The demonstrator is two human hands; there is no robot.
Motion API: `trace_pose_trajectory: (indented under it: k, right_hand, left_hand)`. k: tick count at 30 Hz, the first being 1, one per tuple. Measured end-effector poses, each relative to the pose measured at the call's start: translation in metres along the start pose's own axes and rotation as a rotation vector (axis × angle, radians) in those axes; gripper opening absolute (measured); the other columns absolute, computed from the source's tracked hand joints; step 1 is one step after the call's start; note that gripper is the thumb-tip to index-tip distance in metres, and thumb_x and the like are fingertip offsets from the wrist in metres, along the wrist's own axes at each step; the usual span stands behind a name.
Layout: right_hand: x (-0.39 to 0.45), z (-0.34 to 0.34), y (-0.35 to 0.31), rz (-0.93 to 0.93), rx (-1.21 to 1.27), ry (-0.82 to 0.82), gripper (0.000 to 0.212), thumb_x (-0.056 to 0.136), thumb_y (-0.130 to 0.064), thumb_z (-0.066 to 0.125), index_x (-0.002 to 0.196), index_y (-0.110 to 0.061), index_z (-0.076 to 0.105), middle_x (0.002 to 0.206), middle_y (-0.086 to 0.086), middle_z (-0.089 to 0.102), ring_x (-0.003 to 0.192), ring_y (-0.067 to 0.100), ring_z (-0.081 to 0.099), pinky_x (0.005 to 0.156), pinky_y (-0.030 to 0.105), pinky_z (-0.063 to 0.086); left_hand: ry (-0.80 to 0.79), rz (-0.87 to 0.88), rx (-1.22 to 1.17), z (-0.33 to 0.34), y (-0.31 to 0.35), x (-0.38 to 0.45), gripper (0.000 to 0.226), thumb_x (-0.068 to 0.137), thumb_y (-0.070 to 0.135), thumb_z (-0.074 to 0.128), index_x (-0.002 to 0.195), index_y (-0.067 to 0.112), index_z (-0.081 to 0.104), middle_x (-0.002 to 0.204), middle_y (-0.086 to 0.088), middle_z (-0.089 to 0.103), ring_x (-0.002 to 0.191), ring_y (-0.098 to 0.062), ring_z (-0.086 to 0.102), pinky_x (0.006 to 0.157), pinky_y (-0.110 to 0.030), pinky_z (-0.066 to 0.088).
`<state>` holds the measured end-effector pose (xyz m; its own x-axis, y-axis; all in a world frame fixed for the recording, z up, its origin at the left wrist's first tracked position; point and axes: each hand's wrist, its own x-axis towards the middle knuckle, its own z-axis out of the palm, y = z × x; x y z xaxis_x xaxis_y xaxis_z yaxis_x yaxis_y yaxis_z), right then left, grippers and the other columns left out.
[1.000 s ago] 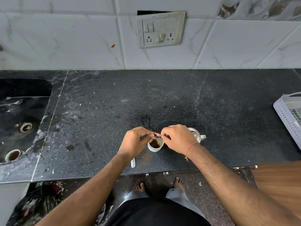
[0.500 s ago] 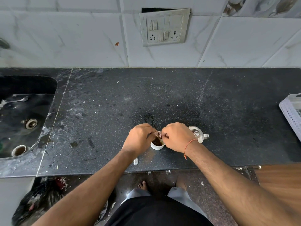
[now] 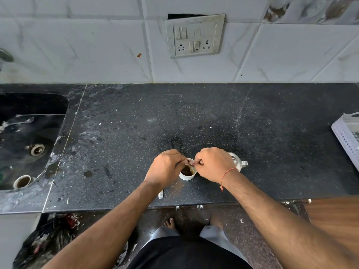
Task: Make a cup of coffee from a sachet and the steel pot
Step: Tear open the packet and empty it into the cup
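Note:
A small white cup (image 3: pixel 186 175) with brown coffee powder in it stands on the black counter (image 3: pixel 194 121) near the front edge. Just above its rim my left hand (image 3: pixel 165 167) and my right hand (image 3: pixel 214 164) pinch a small reddish sachet (image 3: pixel 190 163) between their fingertips. The steel pot (image 3: pixel 237 163) stands right of the cup, mostly hidden behind my right hand. A steel spoon (image 3: pixel 160 194) lies on the counter under my left wrist, with only its end showing.
A black sink (image 3: pixel 25 140) with a drain and a used cup (image 3: pixel 22 181) lies at the left. A white perforated basket (image 3: pixel 347 136) stands at the right edge. A switchboard (image 3: pixel 194 35) hangs on the tiled wall. A dark rubbish bag (image 3: pixel 48 243) sits on the floor below.
Both hands stay over the cup with the sachet; the fingers have drawn closer and the sachet looks more crumpled. The camera has shifted slightly.

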<state>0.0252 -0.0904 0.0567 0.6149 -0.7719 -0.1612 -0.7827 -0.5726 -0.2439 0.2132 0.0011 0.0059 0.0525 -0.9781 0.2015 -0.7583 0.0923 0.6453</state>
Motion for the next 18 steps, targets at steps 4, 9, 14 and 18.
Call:
trace_pose_trajectory:
  k: [4,9,14,18]
  right_hand:
    - [0.002,-0.001,-0.001,0.014,-0.033,-0.009,0.015,0.089,-0.041,0.064,0.088,-0.035,0.078,0.087,-0.009,0.072,0.079,0.021,0.068,0.060,0.030,0.048]
    - [0.004,-0.005,0.001,0.057,0.013,-0.044,0.012,0.088,-0.045,0.069,0.087,-0.037,0.079,0.079,-0.012,0.073,0.075,0.015,0.068,0.062,0.030,0.053]
    - [0.010,-0.007,0.002,-0.025,0.150,-0.061,0.014,0.086,-0.050,0.076,0.089,-0.037,0.075,0.086,-0.013,0.065,0.078,0.007,0.060,0.063,0.028,0.043]
    - [0.014,-0.007,0.001,-0.055,0.128,-0.052,0.020,0.086,-0.054,0.076,0.090,-0.034,0.076,0.087,-0.012,0.065,0.079,0.008,0.061,0.061,0.027,0.040]
  left_hand:
    - [-0.003,-0.005,0.001,0.002,0.002,0.000,0.011,0.103,0.018,0.072,0.104,0.018,0.083,0.097,0.007,0.071,0.087,-0.013,0.067,0.075,-0.032,0.057]
    - [0.000,-0.010,-0.006,0.003,0.002,0.000,0.012,0.105,0.018,0.071,0.105,0.018,0.083,0.097,0.008,0.070,0.085,-0.011,0.065,0.075,-0.032,0.057]
    - [0.005,-0.052,-0.035,0.001,0.002,0.001,0.014,0.104,0.017,0.072,0.105,0.022,0.084,0.095,0.009,0.069,0.084,-0.010,0.065,0.076,-0.032,0.057]
    - [-0.003,-0.065,-0.047,0.000,0.004,0.002,0.014,0.104,0.018,0.071,0.106,0.023,0.084,0.095,0.010,0.069,0.085,-0.010,0.066,0.076,-0.035,0.058]
